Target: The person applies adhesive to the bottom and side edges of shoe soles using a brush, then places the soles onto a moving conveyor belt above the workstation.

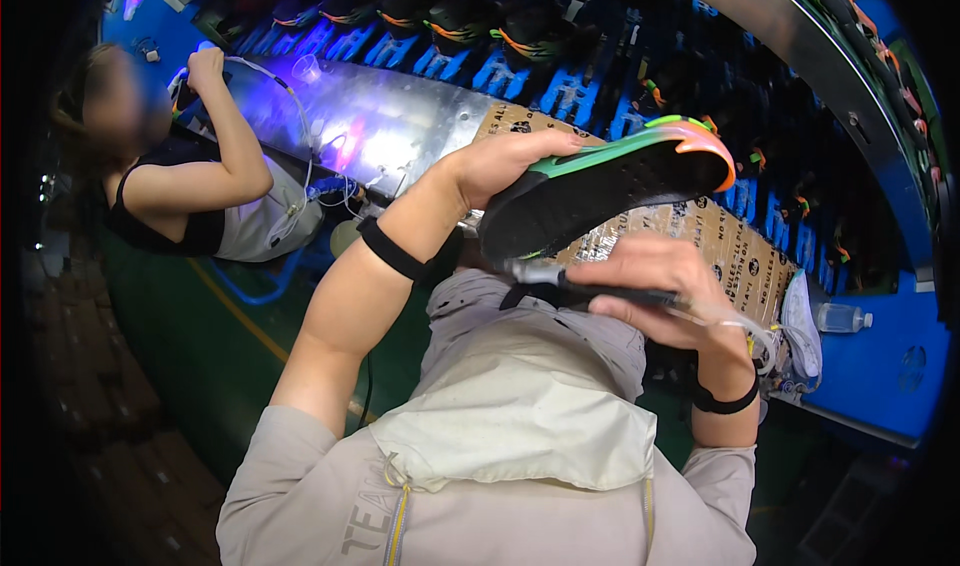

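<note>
My left hand (500, 166) is closed around the toe or heel end of a shoe sole (600, 191), thumb along its rim. The sole is tilted, with its black inner face toward me; its raised rim runs from green to orange. In my right hand (660, 286) is a black-handled brush (620, 293), fingers wrapped round the handle. Its pale tip lies close to the sole's lower edge; whether it touches cannot be made out. A clear tube (745, 323) trails from the handle's rear past my wrist.
Printed cardboard (755, 266) covers the metal bench (400, 106) before me. Beyond runs a rack with blue holders (570, 91) carrying dark shoe parts. At right are a clear bottle (843, 318) and a white cloth (800, 326). Another person (190, 176) works at left.
</note>
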Demonstrator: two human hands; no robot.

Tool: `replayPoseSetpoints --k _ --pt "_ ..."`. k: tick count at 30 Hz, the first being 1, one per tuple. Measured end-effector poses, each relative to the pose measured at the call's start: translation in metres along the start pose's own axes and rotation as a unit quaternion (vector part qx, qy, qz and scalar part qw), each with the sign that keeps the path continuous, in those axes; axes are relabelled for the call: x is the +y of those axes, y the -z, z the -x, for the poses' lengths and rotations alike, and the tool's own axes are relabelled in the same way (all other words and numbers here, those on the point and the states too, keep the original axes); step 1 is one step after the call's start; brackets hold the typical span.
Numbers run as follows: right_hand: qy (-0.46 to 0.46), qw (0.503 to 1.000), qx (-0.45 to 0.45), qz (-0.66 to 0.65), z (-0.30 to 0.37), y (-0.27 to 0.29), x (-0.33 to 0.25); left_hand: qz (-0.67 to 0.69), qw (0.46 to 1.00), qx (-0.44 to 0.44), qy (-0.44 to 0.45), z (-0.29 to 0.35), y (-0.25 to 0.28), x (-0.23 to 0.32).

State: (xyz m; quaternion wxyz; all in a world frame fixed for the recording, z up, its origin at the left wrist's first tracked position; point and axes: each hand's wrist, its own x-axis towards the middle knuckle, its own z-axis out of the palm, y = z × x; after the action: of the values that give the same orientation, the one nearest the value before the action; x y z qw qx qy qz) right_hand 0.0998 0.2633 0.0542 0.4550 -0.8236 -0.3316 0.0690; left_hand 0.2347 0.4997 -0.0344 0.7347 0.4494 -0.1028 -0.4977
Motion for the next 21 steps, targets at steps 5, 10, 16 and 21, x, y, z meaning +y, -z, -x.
replayPoseSetpoints --k 5,10,16,21 --pt "-0.123 0.986 0.105 -0.029 0.004 0.012 0.033 0.159 0.985 -0.054 -0.044 0.006 0.011 -0.042" --pt "-0.192 0.942 0.272 -0.045 0.011 0.032 0.067 0.212 0.971 -0.101 -0.054 0.009 0.001 -0.072" --pt "-0.024 0.930 0.288 0.229 0.005 -0.036 0.082 0.246 0.965 -0.061 -0.073 0.007 0.004 -0.092" --pt "-0.036 0.984 0.164 -0.054 0.007 -0.048 0.049 0.322 0.939 -0.016 -0.118 0.010 0.020 -0.108"
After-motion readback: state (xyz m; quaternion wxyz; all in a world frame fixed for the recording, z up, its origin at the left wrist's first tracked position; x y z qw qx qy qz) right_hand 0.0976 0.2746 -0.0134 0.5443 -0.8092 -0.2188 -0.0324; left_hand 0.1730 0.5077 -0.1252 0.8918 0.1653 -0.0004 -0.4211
